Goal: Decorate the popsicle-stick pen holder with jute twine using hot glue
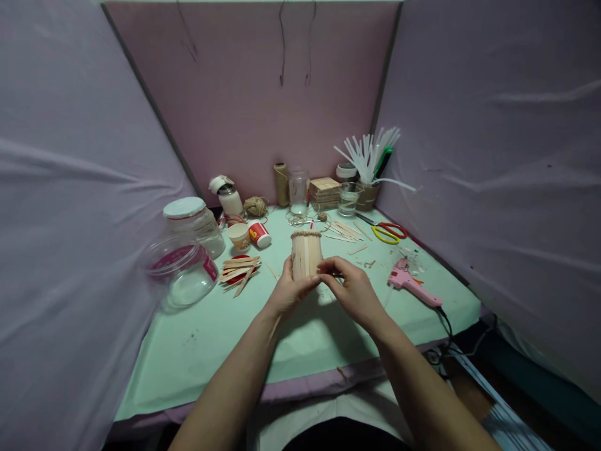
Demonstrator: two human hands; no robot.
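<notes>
A cup covered in upright wooden sticks (307, 255), with twine around its rim, is held upright over the middle of the table. My left hand (292, 289) is wrapped round its left side and lower front. At the lower right of the cup, my right hand (346, 285) has its thumb and index finger pinched close together against the cup; whether something small is between them is too small to tell. To the right lies a pink glue gun (413, 285). Loose wooden sticks (345, 232) are spread behind the cup.
Clear plastic jars (192, 285), a stick pile (239, 272) and paper cups (259, 233) stand or lie on the left. Scissors (387, 232) lie at the right. Along the back are a twine spool (281, 185), a glass jar (299, 191) and a pot of white glue sticks (367, 195).
</notes>
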